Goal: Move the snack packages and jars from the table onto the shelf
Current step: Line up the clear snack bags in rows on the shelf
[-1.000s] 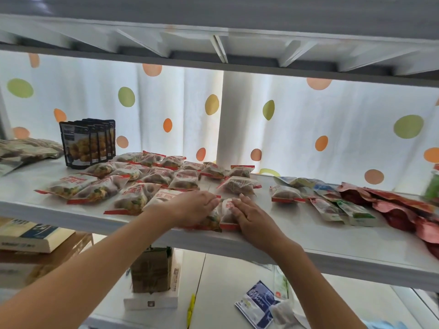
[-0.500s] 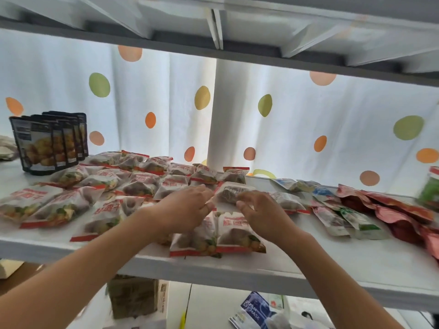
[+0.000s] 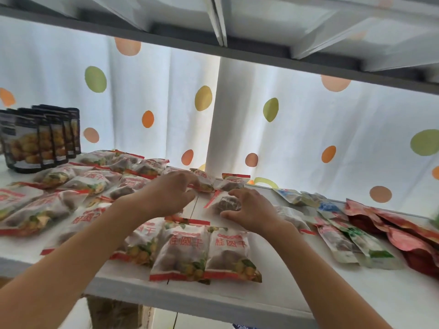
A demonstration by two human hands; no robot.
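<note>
On the white shelf (image 3: 297, 288), my right hand (image 3: 255, 211) curls its thumb and fingers round a clear snack packet with dark filling (image 3: 226, 204) near the middle. To its left my left hand (image 3: 169, 195) hovers with loosely curled fingers, and its fingertips reach the red edge of another packet (image 3: 205, 184); a firm hold on it is not visible. Two red-lettered packets (image 3: 184, 249) (image 3: 231, 254) lie side by side at the front edge, below my hands. Several similar packets (image 3: 78, 181) cover the left part of the shelf.
Black stand-up pouches (image 3: 35, 141) stand at the back left. Green-and-white packets (image 3: 356, 243) and red pouches (image 3: 403, 231) lie at the right. The upper shelf's underside (image 3: 237, 22) hangs close overhead, with a dotted curtain (image 3: 308, 138) behind. A cardboard box (image 3: 114, 314) sits below.
Both hands have left the two front packets and moved farther back on the shelf. The right hand has come onto the dark-filled packet. The camera has moved closer and tilted up.
</note>
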